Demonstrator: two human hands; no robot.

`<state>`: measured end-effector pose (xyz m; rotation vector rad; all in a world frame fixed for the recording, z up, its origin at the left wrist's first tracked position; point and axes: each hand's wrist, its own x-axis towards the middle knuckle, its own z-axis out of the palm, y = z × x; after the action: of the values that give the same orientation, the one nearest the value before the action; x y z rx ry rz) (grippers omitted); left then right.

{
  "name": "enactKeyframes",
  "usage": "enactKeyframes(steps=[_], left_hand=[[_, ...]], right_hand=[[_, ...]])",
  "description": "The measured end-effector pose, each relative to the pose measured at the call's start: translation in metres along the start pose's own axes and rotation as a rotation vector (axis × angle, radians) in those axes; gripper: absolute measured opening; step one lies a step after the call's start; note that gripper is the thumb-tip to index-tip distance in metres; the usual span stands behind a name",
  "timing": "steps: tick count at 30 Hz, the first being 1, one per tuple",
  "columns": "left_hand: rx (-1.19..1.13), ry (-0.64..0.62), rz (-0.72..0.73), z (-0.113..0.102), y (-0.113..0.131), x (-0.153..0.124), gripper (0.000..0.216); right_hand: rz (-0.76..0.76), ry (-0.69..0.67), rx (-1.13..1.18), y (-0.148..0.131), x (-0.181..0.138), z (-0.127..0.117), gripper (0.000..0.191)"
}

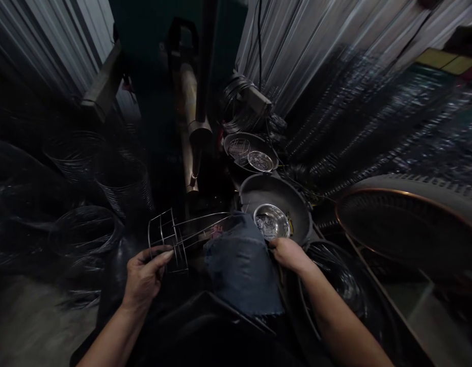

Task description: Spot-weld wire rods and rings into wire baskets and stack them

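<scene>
My left hand (146, 275) is closed round the rim of a thin wire frame (175, 235), a cage of rings and straight rods that stretches to the right over my lap. A blue denim cloth (241, 265) covers my knee. My right hand (288, 253) rests at the cloth's right edge, fingers curled, just below a small shiny steel bowl (272, 221) holding small metal pieces. What its fingers pinch is hidden. The bowl sits in a large dark pan (276, 196).
Behind it, another dark pan (249, 148) holds a second steel dish (260, 161) and wire rings. Coils of dark wire (83, 229) stand at left. A machine column (192, 112) rises in the centre. Stacked fan guards (408, 224) lie at right.
</scene>
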<state>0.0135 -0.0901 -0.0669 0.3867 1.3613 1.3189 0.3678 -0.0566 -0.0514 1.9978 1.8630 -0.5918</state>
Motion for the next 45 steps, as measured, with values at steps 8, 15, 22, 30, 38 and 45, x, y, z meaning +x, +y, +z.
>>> enactKeyframes(steps=[8,15,22,30,38,45], left_hand=[[-0.063,0.062,0.101,0.012,-0.005,0.013,0.027],[-0.03,0.139,0.059,0.016,-0.008,0.001,0.027],[-0.023,0.132,0.076,0.013,-0.009,-0.008,0.027],[-0.078,0.145,0.135,0.005,-0.01,-0.006,0.025],[-0.085,0.125,0.22,-0.006,-0.007,0.002,0.023],[-0.097,0.133,0.169,-0.005,-0.01,0.012,0.026]], right_hand=[[-0.17,0.085,0.205,0.0,0.005,0.014,0.03],[-0.171,0.194,0.234,-0.017,0.005,0.033,0.023],[-0.173,0.286,0.484,0.005,0.009,0.042,0.006],[-0.22,0.243,1.207,-0.02,0.007,0.035,0.035],[-0.08,0.479,0.691,-0.033,0.007,0.02,0.018],[-0.094,0.153,1.399,-0.098,0.011,-0.007,0.02]])
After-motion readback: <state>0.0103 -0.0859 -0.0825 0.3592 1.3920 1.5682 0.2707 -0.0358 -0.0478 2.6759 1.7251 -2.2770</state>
